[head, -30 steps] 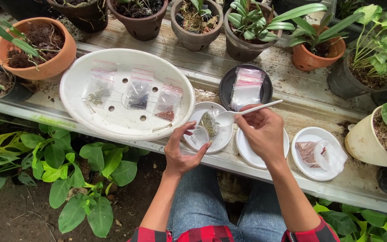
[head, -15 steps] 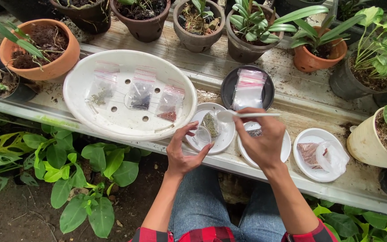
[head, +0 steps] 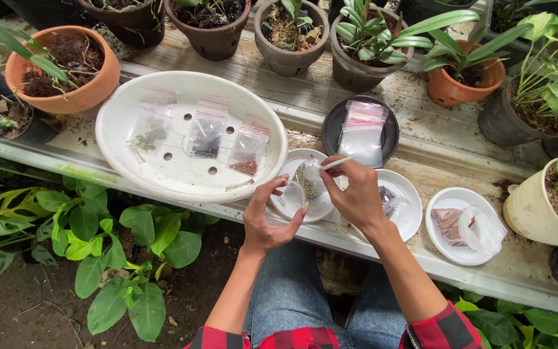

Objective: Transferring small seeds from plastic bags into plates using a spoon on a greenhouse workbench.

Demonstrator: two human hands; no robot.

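Seed bag, small and clear, sits pinched open in your left hand over the white saucer, so spills land there; your right hand grips a white spoon, tip angled toward the bag's mouth.

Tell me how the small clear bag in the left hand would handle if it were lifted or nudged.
The small clear bag, pinched open by the left hand, looks like thin film, so it is probably floppy and light. Its glossy surface may slip between fingers. The few seeds visible suggest it would slide, not roll, on the white saucer.
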